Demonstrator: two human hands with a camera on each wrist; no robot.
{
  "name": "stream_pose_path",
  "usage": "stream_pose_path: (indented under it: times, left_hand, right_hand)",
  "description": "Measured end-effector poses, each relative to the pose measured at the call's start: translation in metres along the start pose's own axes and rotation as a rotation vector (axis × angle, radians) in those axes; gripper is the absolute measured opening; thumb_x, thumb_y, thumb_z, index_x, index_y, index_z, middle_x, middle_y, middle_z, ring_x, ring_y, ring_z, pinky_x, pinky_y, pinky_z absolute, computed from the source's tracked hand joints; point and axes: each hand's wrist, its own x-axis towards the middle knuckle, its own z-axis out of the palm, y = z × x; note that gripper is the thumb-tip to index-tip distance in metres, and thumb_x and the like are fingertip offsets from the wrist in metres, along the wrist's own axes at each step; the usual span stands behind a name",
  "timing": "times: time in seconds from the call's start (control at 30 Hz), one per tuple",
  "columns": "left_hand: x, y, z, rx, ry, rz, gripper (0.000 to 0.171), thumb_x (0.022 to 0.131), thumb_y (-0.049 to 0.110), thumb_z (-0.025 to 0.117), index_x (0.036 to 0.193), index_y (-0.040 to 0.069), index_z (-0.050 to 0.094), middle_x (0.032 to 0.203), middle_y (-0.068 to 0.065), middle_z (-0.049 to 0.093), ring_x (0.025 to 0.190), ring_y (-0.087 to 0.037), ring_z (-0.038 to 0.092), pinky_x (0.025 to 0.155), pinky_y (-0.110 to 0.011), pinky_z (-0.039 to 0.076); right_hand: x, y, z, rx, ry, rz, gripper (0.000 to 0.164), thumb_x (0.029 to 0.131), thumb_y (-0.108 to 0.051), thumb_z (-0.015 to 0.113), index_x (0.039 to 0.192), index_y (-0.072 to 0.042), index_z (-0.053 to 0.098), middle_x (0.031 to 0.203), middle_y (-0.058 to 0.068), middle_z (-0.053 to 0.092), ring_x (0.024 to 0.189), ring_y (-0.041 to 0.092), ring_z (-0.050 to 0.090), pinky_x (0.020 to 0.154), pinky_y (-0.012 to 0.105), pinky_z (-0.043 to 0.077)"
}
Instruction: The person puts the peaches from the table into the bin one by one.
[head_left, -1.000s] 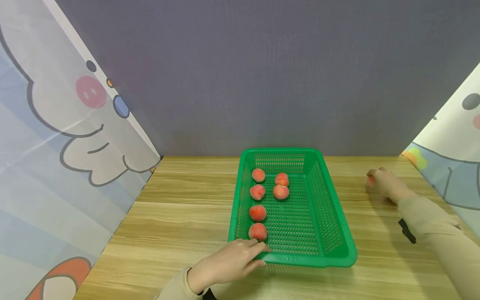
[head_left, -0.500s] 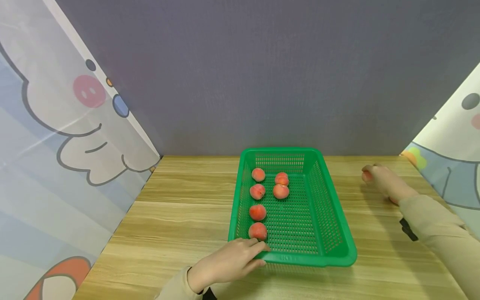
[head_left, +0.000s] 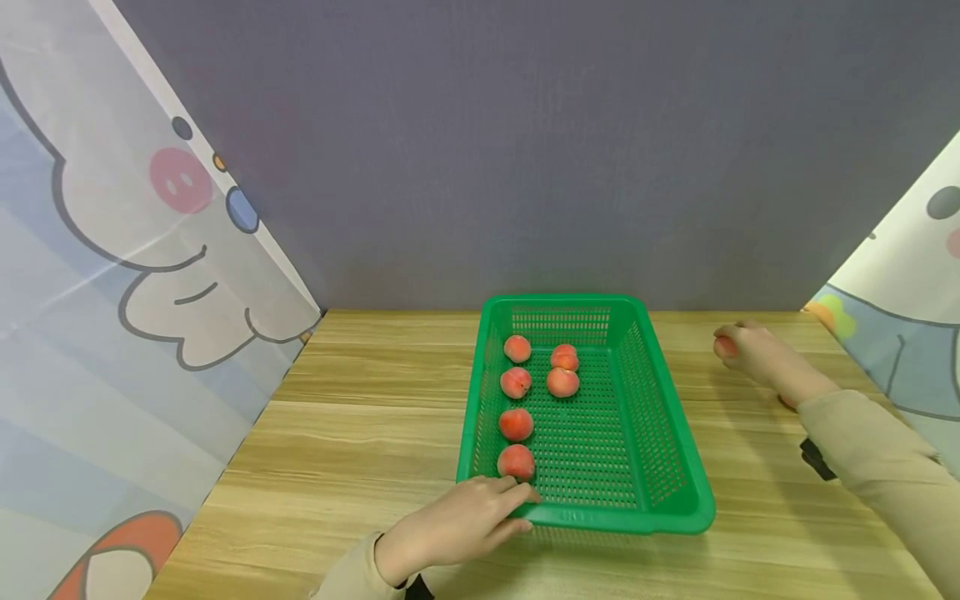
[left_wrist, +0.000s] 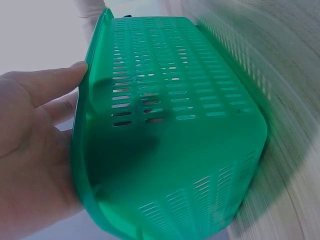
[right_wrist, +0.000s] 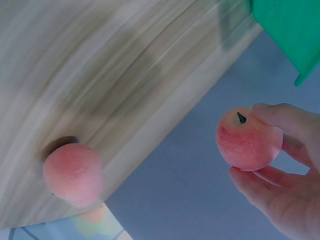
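Observation:
A green plastic basket [head_left: 626,522] with slotted walls stands on the wooden table. Several peaches [head_left: 516,425] lie in a column along its left inner side, and a shorter group [head_left: 562,383] sits beside them toward the back. My left hand [head_left: 468,518] grips the basket's near rim at the left corner; the left wrist view shows the thumb [left_wrist: 55,86] outside the rim. My right hand [head_left: 761,354] pinches a peach [right_wrist: 248,140] with a small dark stem between thumb and fingers, above the table right of the basket. Another peach [right_wrist: 73,174] lies on the table, mostly hidden under my right wrist in the head view.
A grey upright panel [head_left: 562,150] closes off the back of the table [head_left: 360,433]. Cartoon-printed sheets [head_left: 97,333] hang at both sides. The basket's right wall [head_left: 656,408] stands between my right hand and the basket's inside.
My right hand has moved a little left and up, carrying the peach off the table's right side. The left hand and the basket stay where they were.

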Motion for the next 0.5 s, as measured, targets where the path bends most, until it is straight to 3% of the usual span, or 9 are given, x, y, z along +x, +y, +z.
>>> stream_pose_path:
  times: [0.33,0.5]
  left_hand:
    - [0.000,0.001,-0.002,-0.013,-0.007,-0.005,0.024,0.087,0.023,0.056,0.109,0.013,0.053,0.088,0.006,0.057,0.077,0.001,0.051,0.073,-0.017,0.043]
    - [0.001,0.001,-0.002,-0.014,-0.011,-0.011,0.024,0.088,0.023,0.055,0.109,0.013,0.053,0.088,0.006,0.056,0.076,0.001,0.051,0.072,-0.018,0.043]
  right_hand:
    - [0.002,-0.013,-0.006,-0.025,0.130,-0.095,0.028,0.068,0.006,0.064,0.092,0.015,0.055,0.087,0.033,0.051,0.079,0.046,0.051,0.067,0.052,0.042]
    - [0.002,-0.023,-0.013,-0.039,0.135,-0.087,0.027,0.071,0.003,0.065,0.095,0.012,0.056,0.092,0.031,0.050,0.082,0.045,0.051,0.068,0.053,0.042]
